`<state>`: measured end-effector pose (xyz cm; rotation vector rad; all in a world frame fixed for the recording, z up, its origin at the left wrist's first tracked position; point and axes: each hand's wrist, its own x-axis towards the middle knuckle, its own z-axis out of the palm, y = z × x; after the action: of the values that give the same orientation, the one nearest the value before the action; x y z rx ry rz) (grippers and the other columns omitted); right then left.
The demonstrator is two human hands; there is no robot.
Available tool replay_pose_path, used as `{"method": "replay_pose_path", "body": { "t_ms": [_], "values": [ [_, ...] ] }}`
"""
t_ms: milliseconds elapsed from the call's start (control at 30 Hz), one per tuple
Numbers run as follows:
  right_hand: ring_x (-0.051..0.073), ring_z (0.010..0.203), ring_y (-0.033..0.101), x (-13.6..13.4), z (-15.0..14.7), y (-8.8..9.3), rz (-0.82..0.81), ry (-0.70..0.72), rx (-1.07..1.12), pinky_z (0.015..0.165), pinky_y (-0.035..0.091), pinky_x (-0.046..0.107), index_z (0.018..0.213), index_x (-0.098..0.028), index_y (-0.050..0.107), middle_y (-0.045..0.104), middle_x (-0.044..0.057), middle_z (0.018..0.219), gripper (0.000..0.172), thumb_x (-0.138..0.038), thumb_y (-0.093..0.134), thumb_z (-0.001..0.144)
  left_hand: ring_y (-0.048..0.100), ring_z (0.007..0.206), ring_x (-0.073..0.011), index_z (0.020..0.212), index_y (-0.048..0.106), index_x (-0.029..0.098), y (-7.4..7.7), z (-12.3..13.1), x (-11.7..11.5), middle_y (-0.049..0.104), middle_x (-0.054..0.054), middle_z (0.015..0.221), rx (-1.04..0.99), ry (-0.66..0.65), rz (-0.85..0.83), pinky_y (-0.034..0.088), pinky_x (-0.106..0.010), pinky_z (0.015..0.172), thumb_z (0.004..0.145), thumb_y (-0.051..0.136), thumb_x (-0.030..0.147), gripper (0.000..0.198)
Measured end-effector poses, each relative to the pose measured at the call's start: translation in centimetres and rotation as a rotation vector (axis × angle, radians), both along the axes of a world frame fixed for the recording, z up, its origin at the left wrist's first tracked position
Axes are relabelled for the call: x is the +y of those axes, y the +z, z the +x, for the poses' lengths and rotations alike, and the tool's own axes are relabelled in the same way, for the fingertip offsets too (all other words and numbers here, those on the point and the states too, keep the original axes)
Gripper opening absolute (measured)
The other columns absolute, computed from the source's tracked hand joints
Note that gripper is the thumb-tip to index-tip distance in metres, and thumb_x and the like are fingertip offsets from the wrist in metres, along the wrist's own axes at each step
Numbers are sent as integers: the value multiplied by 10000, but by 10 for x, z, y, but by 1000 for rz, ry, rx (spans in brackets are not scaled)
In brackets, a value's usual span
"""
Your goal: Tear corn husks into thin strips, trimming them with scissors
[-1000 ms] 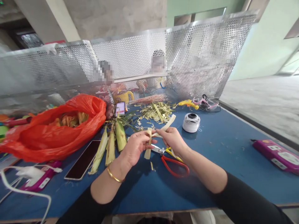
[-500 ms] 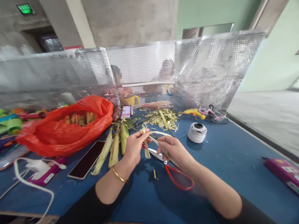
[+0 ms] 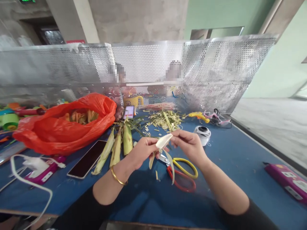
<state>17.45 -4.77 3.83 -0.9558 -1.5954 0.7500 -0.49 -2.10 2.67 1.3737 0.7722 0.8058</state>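
Note:
A pale, leaf-like husk strip [image 3: 164,141] is stretched between my two hands, its narrow end up to the right. My left hand [image 3: 145,150], with a gold bangle on the wrist, pinches the strip's lower end; thinner strips dangle below. The fingertips of my right hand [image 3: 190,143] are closed on the upper end. Under the hands lie scissors [image 3: 164,160] with one red and one yellow handle, their blades partly hidden. To the left are several long green-yellow husks [image 3: 128,140]. A small husk scrap [image 3: 156,174] rests near the scissors.
Husk shavings [image 3: 165,120] are heaped behind my hands. A white thread spool [image 3: 203,138] stands right. Leftward are a black phone [image 3: 87,159], a red plastic bag [image 3: 45,137] and a purple power strip [image 3: 39,175]. A perforated metal screen [image 3: 223,73] borders the table; people sit behind it.
My right hand has moved up and right and now grips the strip's end, which shows broad and pale. The yellow scissor handle has come into sight. The view has shifted slightly.

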Motion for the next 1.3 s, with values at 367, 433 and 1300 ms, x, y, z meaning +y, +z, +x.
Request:
{"method": "replay_pose_path", "body": {
  "t_ms": [367, 433, 1300],
  "values": [
    [144, 634, 504, 0, -11, -13, 108, -154, -466, 661, 383, 258, 729, -222, 475, 525, -28, 577, 206, -266, 411, 921, 486, 452, -94, 665, 713, 153, -1, -2, -6, 594, -30, 525, 94, -161, -21, 277, -210, 420, 687, 734, 360, 209],
    [157, 663, 510, 1, -11, -13, 197, -229, -522, 712, 387, 276, 724, -219, 487, 545, -10, 601, 195, -247, 422, 905, 487, 456, -93, 666, 695, 158, -3, -1, -5, 560, -7, 505, 77, -123, -16, 283, -207, 422, 678, 745, 329, 179],
    [175, 736, 637, 7, -12, -18, 19, -375, -507, 933, 397, 373, 815, -211, 634, 655, -17, 628, 198, -374, 548, 887, 404, 396, -34, 635, 676, 126, -12, 15, -5, 632, -10, 563, -70, 274, -158, 207, -178, 371, 530, 834, 382, 318]
  ]
}}
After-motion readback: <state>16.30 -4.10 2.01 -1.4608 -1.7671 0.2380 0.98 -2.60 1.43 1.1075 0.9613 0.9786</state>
